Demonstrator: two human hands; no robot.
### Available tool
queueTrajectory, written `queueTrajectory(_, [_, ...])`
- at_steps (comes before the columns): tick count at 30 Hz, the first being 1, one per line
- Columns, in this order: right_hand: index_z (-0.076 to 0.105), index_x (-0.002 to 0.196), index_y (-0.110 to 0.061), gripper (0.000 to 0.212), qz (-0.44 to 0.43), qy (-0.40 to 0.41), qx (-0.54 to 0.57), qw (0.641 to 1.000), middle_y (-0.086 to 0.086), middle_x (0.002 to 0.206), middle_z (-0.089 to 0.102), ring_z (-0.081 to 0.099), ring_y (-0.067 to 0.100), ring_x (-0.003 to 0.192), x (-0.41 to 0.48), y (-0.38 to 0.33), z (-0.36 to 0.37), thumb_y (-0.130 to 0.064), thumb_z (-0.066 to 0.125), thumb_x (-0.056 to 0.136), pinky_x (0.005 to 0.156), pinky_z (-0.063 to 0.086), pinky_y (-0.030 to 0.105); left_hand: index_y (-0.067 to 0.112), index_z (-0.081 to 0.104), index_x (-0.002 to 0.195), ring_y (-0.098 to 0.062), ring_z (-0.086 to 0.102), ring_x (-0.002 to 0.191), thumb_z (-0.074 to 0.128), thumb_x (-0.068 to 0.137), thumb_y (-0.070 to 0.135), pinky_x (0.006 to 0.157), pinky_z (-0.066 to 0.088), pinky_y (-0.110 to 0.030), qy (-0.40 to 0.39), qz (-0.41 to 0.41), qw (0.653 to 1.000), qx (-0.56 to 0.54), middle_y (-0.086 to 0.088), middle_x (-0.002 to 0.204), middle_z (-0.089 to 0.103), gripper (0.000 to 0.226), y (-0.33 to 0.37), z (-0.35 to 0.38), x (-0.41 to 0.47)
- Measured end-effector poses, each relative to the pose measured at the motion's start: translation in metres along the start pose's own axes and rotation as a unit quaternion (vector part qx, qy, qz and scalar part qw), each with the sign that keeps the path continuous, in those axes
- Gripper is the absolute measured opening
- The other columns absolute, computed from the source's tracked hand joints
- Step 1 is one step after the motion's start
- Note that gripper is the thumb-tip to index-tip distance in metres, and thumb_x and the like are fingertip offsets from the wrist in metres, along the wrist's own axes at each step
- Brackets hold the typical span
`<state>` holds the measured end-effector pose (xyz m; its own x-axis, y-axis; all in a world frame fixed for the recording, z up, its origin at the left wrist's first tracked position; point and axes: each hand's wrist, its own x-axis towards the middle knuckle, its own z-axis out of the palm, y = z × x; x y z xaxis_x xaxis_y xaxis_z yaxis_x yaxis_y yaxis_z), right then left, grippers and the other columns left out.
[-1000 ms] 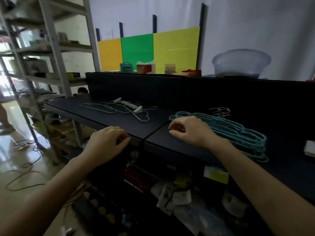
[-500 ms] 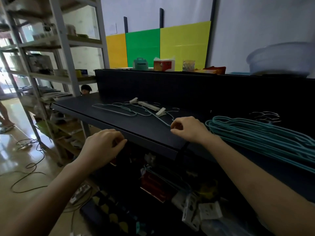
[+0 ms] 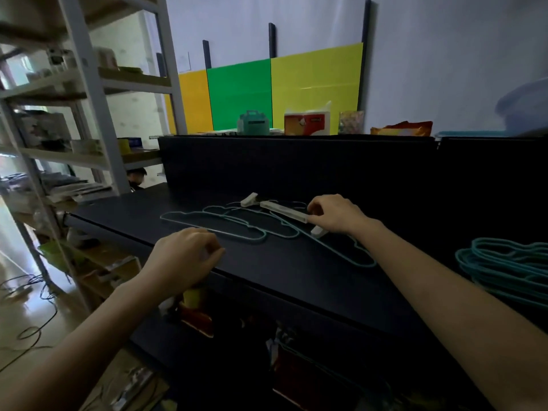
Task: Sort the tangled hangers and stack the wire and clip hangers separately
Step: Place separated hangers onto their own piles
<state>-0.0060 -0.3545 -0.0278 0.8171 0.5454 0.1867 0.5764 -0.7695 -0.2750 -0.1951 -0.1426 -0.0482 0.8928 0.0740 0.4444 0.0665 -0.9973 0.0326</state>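
A tangle of teal wire hangers (image 3: 237,225) lies on the black table (image 3: 296,277), with a white clip hanger (image 3: 283,211) lying across it. My right hand (image 3: 336,213) rests on the right end of the clip hanger, fingers pinched at its bar. My left hand (image 3: 185,258) hovers at the table's front edge, fingers curled with nothing visible in them. A neat stack of teal wire hangers (image 3: 507,268) lies at the right edge.
A black back panel (image 3: 296,164) rises behind the table, with a teal box (image 3: 253,123), a red-white pack (image 3: 308,123) and snack bags on top. Metal shelving (image 3: 89,99) stands at left. Clutter fills the shelf under the table. Cables lie on the floor.
The view has shifted left. My right hand moved from the table's front edge forward onto the clip hanger in the tangle. My left hand stayed near the front edge.
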Motion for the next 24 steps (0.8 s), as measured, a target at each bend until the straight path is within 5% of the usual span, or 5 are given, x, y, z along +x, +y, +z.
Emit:
queueTrajectory(12, [0.058,0.110,-0.014,0.034,0.082,-0.067,-0.091,0.990,0.002,0.101,0.056,0.056,0.020,0.088,0.075,-0.019,0.035,-0.042,0.050,0.091,0.066,0.044,0.031,0.029,0.062,0.093,-0.006,0.051,0.082,0.047,0.090,0.042,0.060,0.037,-0.021,0.003,0.041,0.998,-0.047,0.014,0.087,0.053,0.020,-0.085,0.033,0.061])
queueTrajectory(17, [0.057,0.117,-0.014,0.040,0.125,-0.058,-0.093,0.986,0.005,0.111,0.059,0.056,0.021,0.094,0.088,-0.025,0.050,-0.044,0.052,0.091,0.069,0.043,0.031,0.026,0.064,0.094,-0.006,0.052,0.083,0.049,0.089,0.041,0.070,0.048,-0.027,-0.010,0.069,0.994,-0.083,0.013,0.087,0.056,0.022,-0.113,0.050,0.091])
queueTrajectory(24, [0.057,0.116,-0.016,0.038,0.163,0.012,-0.053,0.985,0.003,0.102,0.058,0.057,0.018,0.085,0.084,-0.034,0.029,-0.043,0.053,0.090,0.062,0.042,0.029,0.027,0.064,0.093,-0.004,0.047,0.084,0.050,0.089,0.040,0.066,0.038,-0.025,-0.008,0.123,0.985,-0.121,0.015,0.086,0.055,0.020,-0.138,0.067,0.137])
